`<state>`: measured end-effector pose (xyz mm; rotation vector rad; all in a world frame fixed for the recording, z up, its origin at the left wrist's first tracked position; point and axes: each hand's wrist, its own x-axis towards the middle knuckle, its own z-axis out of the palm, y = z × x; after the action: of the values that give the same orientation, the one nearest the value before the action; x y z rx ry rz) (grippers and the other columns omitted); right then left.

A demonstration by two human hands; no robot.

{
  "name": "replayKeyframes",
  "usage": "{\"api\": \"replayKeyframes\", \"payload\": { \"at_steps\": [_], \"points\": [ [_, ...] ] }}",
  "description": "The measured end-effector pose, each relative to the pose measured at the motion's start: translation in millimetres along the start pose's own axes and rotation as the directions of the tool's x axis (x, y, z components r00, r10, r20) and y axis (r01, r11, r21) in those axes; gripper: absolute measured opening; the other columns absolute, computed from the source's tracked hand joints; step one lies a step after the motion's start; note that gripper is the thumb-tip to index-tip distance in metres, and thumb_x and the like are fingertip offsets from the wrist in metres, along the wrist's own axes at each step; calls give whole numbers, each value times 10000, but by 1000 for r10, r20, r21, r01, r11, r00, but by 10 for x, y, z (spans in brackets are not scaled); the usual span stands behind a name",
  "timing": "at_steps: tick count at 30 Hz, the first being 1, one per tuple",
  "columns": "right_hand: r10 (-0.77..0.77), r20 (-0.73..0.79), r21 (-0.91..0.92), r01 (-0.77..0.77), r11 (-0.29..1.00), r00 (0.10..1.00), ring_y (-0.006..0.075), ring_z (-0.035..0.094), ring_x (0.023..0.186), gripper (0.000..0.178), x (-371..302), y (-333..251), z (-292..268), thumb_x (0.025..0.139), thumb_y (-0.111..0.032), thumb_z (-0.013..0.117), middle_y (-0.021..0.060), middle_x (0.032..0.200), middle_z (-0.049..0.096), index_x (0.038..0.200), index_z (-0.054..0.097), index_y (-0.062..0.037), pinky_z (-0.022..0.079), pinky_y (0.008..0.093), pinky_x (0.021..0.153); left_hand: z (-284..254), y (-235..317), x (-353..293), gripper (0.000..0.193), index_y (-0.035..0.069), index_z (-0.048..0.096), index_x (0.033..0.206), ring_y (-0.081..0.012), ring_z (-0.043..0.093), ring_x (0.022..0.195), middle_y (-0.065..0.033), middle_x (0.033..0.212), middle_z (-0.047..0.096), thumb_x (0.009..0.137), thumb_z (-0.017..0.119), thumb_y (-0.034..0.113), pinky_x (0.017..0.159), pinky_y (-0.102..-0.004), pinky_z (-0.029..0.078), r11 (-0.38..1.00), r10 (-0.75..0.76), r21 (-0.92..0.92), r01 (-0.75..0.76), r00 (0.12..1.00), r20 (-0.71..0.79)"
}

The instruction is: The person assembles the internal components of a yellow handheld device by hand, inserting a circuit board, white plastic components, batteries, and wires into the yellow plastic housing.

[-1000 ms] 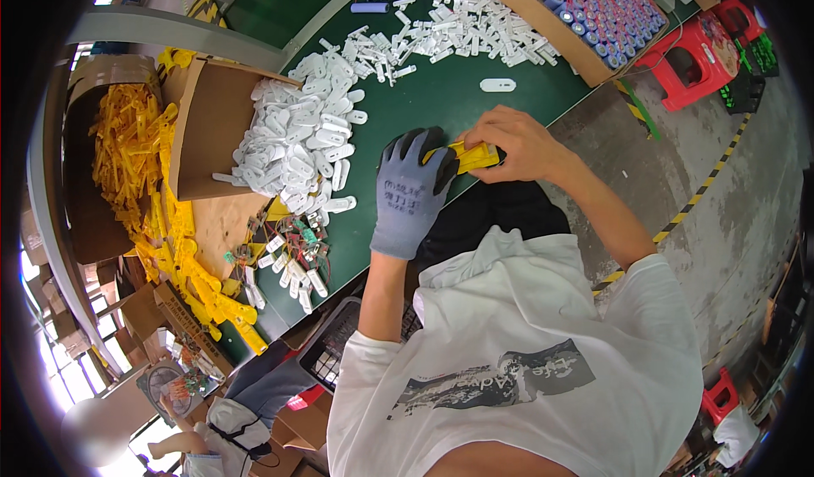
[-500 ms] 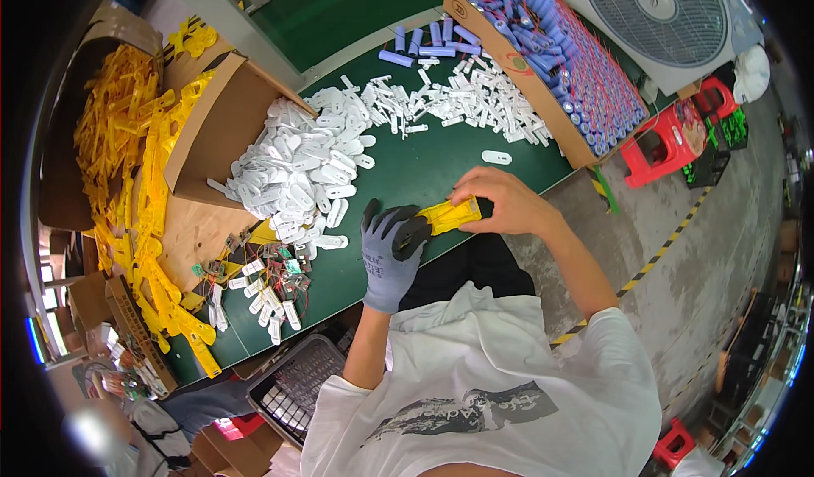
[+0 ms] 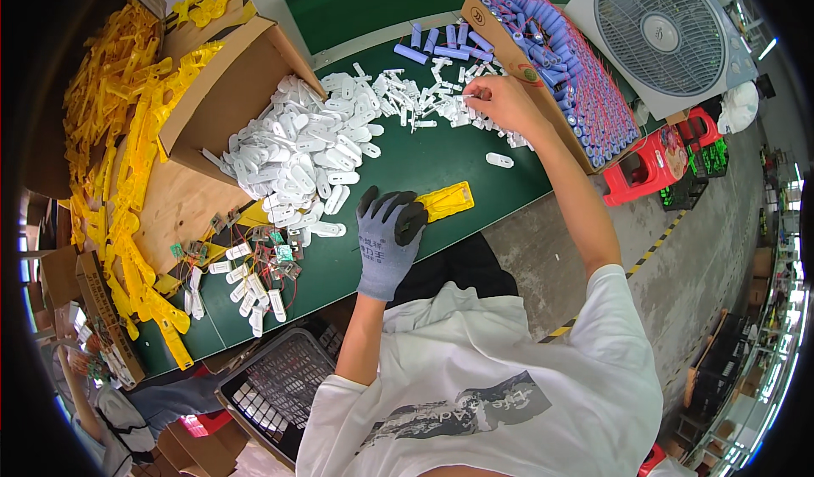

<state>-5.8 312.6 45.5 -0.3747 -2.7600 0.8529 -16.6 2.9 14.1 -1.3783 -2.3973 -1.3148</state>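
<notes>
Green matting covers the workbench [image 3: 424, 167], which runs diagonally across a factory floor of bare concrete marked with striped tape. Beyond its far edge a white box fan [image 3: 657, 27] stands beside red plastic stools [image 3: 649, 167]. On the bench, an open cardboard box [image 3: 225, 95] tilts toward the worker, probably so its contents stay within reach, and a heap of yellow plastic frames [image 3: 110, 138] spills down the left side. A second carton [image 3: 585, 95], packed with blue cylindrical cells standing on end, sits at the right. A big pile of white plastic pieces [image 3: 301, 159] lies at the centre, with a thinner scatter of small white tabs [image 3: 424, 100] farther back. Small circuit boards with wires [image 3: 263, 261] lie near the front edge, above a wire basket [image 3: 280, 384].

The left hand [image 3: 386, 239], in a grey glove, presses flat on one end of a yellow plastic holder [image 3: 445, 199], apparently pinning it to the mat. The bare right hand [image 3: 500, 104] stretches out to the scattered tabs, fingertips pinched narrowly on a white tab [image 3: 469, 95].
</notes>
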Motion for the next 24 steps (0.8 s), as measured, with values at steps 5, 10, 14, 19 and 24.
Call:
{"api": "replayKeyframes", "payload": {
  "at_steps": [5, 10, 14, 19, 24],
  "points": [
    [31, -11, 193, -28, 981, 999, 144, 625, 689, 138, -20, 12, 79, 788, -124, 708, 58, 773, 686, 881, 701, -22, 495, 282, 660, -8, -13, -3, 200, 124, 637, 905, -265, 595, 992, -51, 1028, 658, 723, 718, 106, 1025, -476, 359, 1000, -5, -7, 5, 1000, -9],
    [24, -40, 196, -16, 981, 999, 120, 604, 683, 147, -34, 27, 149, 808, -135, 699, 51, 795, 684, 889, 681, -14, 488, 274, 643, -62, 9, 63, 188, 119, 647, 898, -269, 597, 991, -56, 1016, 664, 723, 715, 116, 1009, -463, 376, 1000, 0, 5, 1, 1000, -7],
    [50, -61, 130, -42, 991, 997, 145, 616, 678, 189, -42, -40, 114, 805, -189, 708, 79, 812, 685, 909, 690, -32, 486, 287, 627, -55, 24, 45, 188, 117, 649, 891, -269, 597, 991, -55, 1018, 665, 715, 717, 113, 1003, -462, 383, 1000, -11, -9, 12, 1000, 18],
    [-9, -14, -17, 9, 1000, 1000, 180, 639, 674, 168, -49, -150, 115, 806, -196, 698, 95, 784, 687, 896, 702, -54, 485, 310, 617, -61, 38, 59, 180, 116, 648, 883, -266, 601, 985, -58, 1020, 666, 718, 722, 104, 1000, -456, 388, 1000, -19, -9, 19, 999, 26],
    [-14, -4, -8, 14, 1000, 1000, 194, 658, 675, 148, -57, -137, 155, 806, -179, 690, 98, 744, 685, 885, 706, -55, 489, 314, 617, -37, 1, 47, 182, 118, 644, 885, -266, 600, 989, -56, 1019, 665, 721, 722, 106, 998, -455, 388, 1000, -8, -19, 8, 1000, 13]
  ]
}}
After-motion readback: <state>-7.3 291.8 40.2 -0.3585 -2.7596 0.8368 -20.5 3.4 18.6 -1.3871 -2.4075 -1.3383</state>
